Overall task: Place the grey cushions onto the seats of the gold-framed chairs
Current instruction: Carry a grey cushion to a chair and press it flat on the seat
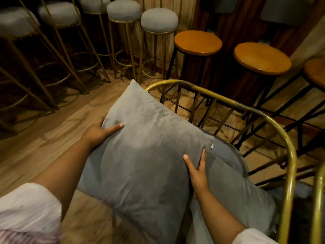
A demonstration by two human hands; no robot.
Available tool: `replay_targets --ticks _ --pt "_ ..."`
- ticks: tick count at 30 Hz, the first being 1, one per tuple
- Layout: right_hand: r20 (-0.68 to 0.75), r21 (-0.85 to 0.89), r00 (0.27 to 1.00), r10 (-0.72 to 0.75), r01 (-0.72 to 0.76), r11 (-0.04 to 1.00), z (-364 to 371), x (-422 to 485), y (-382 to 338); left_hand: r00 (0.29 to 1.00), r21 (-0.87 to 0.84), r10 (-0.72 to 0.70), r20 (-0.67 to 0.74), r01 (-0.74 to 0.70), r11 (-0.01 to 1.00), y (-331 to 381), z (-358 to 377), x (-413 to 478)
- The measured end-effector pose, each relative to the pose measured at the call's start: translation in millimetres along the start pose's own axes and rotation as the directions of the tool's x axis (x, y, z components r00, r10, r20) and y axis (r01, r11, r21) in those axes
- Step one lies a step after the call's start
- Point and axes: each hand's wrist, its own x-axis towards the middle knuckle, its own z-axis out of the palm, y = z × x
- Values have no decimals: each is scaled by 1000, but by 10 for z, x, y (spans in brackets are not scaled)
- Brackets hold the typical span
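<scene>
1 grey cushion (149,155) over gold chair (291,155)

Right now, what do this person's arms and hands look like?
The left hand and right hand are bare, with no gloves, rings or watch showing. The left sleeve and right sleeve, ending above the wrists, are pale whitish-pink crinkled fabric.

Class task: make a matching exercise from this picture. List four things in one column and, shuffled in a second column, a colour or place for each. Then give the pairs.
Column one
1 top cushion
2 wooden stool
3 padded stool
4 chair

Column two
A curved gold rail
B orange seat, black legs
C grey seat, gold legs
D held by left hand and right hand

Pairs: 1-D, 2-B, 3-C, 4-A
</scene>
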Motion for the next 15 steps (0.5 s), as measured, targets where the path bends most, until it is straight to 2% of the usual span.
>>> replay_targets --ticks 5,8,13,15 --pt "-30 9 995 -91 91 996 -310 -324 -363 990 32 144 6 -144 989 516 -91 -521" --pt "-64 1 990 -123 123 992 -672 -580 -675 980 39 186 65 -189 981 821 -36 -890" --pt "-175 17 973 -153 159 987 -1559 -1066 -1062 959 14 226 169 -232 973 1357 335 -1463" --pt "-228 34 959 -171 183 983 -1962 -1271 -1140 939 62 260 226 -280 958 1573 521 -1643"
